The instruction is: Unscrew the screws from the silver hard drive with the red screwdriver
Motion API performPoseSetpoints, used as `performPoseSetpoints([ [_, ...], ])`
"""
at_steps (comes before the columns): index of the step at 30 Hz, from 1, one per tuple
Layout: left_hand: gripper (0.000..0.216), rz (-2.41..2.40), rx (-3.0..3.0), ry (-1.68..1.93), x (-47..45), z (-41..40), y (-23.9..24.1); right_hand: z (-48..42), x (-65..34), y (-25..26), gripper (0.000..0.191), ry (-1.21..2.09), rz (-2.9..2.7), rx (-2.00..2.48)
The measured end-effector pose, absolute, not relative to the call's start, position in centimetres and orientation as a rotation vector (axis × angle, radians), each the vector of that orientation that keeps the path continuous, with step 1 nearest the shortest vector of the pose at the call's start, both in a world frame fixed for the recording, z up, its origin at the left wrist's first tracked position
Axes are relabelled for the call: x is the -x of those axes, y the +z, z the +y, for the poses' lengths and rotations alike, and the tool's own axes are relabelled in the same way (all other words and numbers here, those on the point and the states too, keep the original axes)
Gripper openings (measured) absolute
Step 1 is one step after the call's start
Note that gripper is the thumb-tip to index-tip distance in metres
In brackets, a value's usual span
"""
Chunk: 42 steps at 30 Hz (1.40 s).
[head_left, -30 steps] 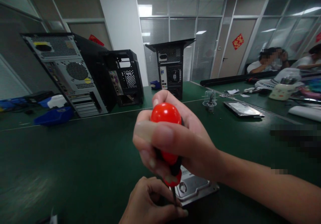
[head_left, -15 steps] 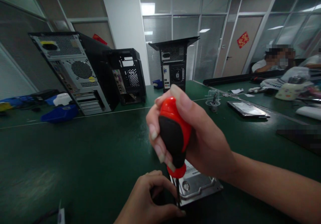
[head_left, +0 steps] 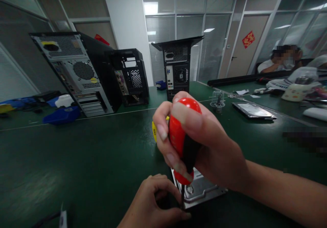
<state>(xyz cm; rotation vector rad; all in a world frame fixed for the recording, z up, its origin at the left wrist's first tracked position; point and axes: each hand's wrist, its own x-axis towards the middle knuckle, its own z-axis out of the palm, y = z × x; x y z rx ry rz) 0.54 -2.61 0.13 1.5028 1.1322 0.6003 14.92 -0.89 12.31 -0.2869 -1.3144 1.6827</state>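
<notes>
My right hand (head_left: 204,142) is wrapped round the red and black handle of a screwdriver (head_left: 182,141), held upright with its thin shaft pointing down. The tip meets the near left corner of a silver hard drive (head_left: 201,190) lying flat on the green table. My left hand (head_left: 153,206) is curled at the bottom of the view, fingers pinched round the shaft's lower end beside the drive's corner. A small yellow object (head_left: 154,130) shows just behind my right fingers.
Three open computer cases (head_left: 74,71) (head_left: 131,76) (head_left: 177,67) stand at the back of the green table (head_left: 76,160). Blue trays (head_left: 61,115) lie at the left. A second hard drive (head_left: 254,111) and a clear cup (head_left: 217,100) sit to the right. People sit beyond at the far right.
My right hand has turned the screwdriver handle, so its red and black sides have rotated. My left hand has stayed pinched at the shaft. The view has shifted slightly left.
</notes>
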Motion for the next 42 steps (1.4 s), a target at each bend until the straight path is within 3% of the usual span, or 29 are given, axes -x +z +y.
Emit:
performPoseSetpoints([
  [5,0.014,1.162,-1.560,0.568,-0.7,-2.8,0.5,-0.6,-15.4,12.0,0.024,1.751,-1.286,0.121],
  [10,0.013,1.155,-1.584,0.558,-0.6,-2.9,-0.1,-0.5,-15.5,11.5,0.044,1.784,-1.304,0.005],
  [14,0.012,1.110,-1.627,0.627,-0.6,-2.6,-0.7,-0.3,-15.1,11.6,0.028,1.759,-1.244,0.096],
  [21,0.014,1.124,-1.527,0.632,-0.7,-2.9,0.0,-0.4,-15.0,12.2,0.028,1.728,-1.271,0.170],
  [26,0.018,1.175,-1.467,0.624,-0.8,-3.1,0.8,-0.8,-15.5,12.1,0.017,1.797,-1.317,0.085],
  [31,0.016,1.164,-1.491,0.597,-0.8,-3.0,0.3,-0.7,-15.5,11.8,0.034,1.795,-1.342,0.048],
  [35,0.016,1.130,-1.555,0.607,-0.6,-2.8,-0.4,-0.3,-15.0,11.7,0.021,1.747,-1.292,0.078],
  [38,0.015,1.126,-1.582,0.609,-0.6,-2.6,-0.5,-0.3,-14.7,11.9,0.039,1.725,-1.299,0.204],
  [42,0.013,1.130,-1.633,0.598,-0.7,-2.5,-0.3,-0.5,-14.5,12.3,0.046,1.714,-1.310,0.250],
])
